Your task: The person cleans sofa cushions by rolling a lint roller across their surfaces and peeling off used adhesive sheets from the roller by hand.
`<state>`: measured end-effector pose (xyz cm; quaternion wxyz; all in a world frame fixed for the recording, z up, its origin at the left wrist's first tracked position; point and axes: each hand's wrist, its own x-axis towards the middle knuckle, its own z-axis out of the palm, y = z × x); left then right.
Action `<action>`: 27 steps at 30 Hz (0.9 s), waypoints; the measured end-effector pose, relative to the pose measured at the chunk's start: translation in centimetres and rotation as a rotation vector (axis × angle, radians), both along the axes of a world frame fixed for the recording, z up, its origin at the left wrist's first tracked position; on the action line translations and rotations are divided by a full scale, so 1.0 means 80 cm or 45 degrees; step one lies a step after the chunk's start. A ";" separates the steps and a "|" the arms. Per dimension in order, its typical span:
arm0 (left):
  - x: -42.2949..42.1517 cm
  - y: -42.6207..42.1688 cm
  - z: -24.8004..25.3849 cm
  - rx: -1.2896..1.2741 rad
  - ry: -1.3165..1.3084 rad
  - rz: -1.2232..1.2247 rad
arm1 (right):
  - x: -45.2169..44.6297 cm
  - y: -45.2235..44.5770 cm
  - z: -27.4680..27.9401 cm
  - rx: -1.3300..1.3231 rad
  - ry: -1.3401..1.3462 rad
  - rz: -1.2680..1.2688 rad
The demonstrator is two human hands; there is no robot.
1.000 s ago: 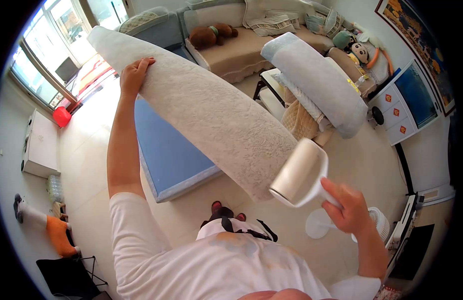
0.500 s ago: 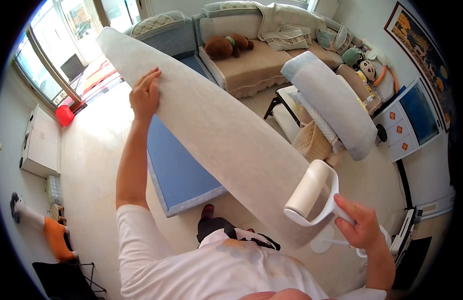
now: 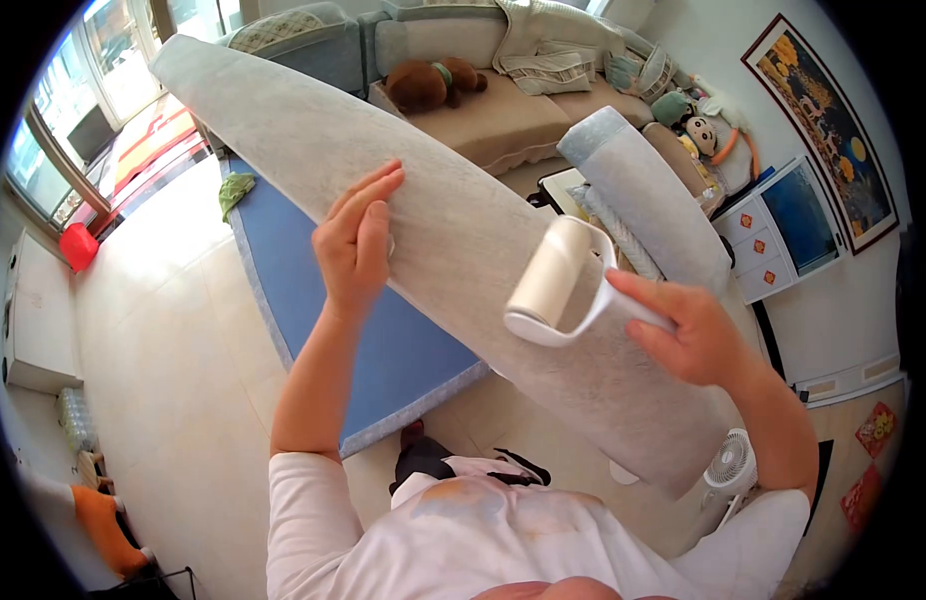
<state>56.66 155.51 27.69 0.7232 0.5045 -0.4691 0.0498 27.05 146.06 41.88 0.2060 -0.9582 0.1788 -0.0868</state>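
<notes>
"What takes up most of the room?"

"The sofa (image 3: 503, 125) at the far side, with tan covers on its seats. Nearer the person is a low blue panel (image 3: 403, 350) with pale grey edging."

"And after that?"

"A long grey cushion (image 3: 463, 235), slanting across in front of the person from upper left to lower right, partly over the blue panel. A shorter grey cushion (image 3: 653, 185) sits beyond it, to the right."

"Anything on the sofa?"

"A brown plush toy (image 3: 418, 88), lying on the seat."

"What's in front of the long cushion?"

"A white lint roller (image 3: 551, 270), toward its lower right half. I can't tell whether it touches the fabric."

"The hands?"

"The right hand (image 3: 688, 330) is curled round the roller's handle, forefinger stretched along it. The left hand (image 3: 353, 245) grips nothing that I can see: its fingers are straight and together, at the cushion's near edge. Whether it's pressing there, I can't tell."
</notes>
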 end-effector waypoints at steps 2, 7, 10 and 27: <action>0.001 -0.003 0.004 0.028 0.028 -0.060 | 0.029 -0.004 0.005 0.007 0.079 -0.018; 0.020 -0.009 0.011 0.094 0.114 -0.275 | 0.110 -0.016 0.018 0.121 0.315 -0.211; 0.078 -0.022 0.022 0.198 -0.169 0.082 | 0.151 -0.044 -0.008 -0.007 0.142 -0.037; 0.156 -0.051 0.018 0.762 -0.715 0.661 | -0.027 0.024 -0.036 0.064 -0.143 -0.202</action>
